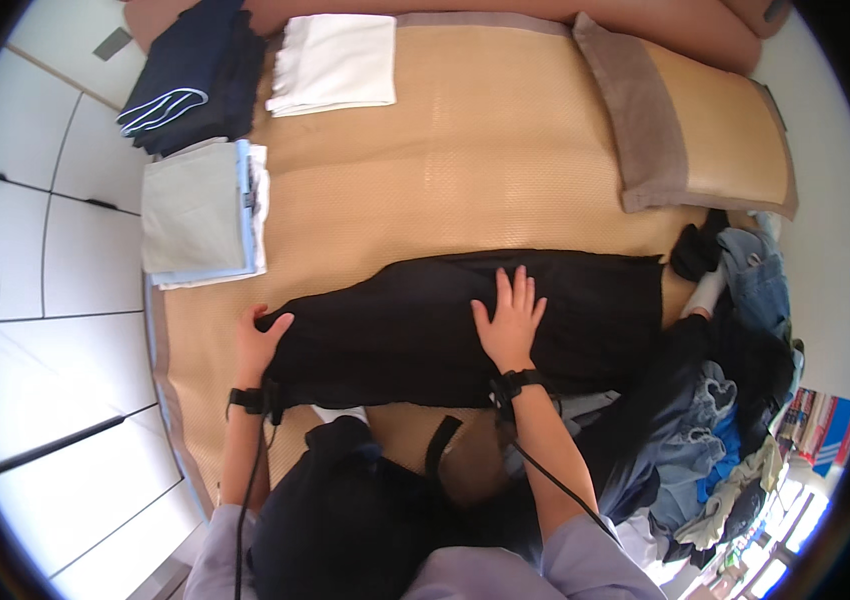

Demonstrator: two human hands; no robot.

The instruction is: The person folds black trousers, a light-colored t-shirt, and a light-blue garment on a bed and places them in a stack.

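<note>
A long black garment, which looks like trousers folded lengthwise, lies across the woven mat in front of me. At its left end my left hand grips the edge, the cloth between thumb and fingers; some fingers are hidden. My right hand rests flat on top of the cloth, right of its middle, fingers spread. The right end of the garment reaches close to my foot in a white sock.
A folded dark stack, a folded white cloth and a grey, blue and white stack lie along the far left. A pillow sits far right. Loose clothes pile up at right. White cabinets border the left side.
</note>
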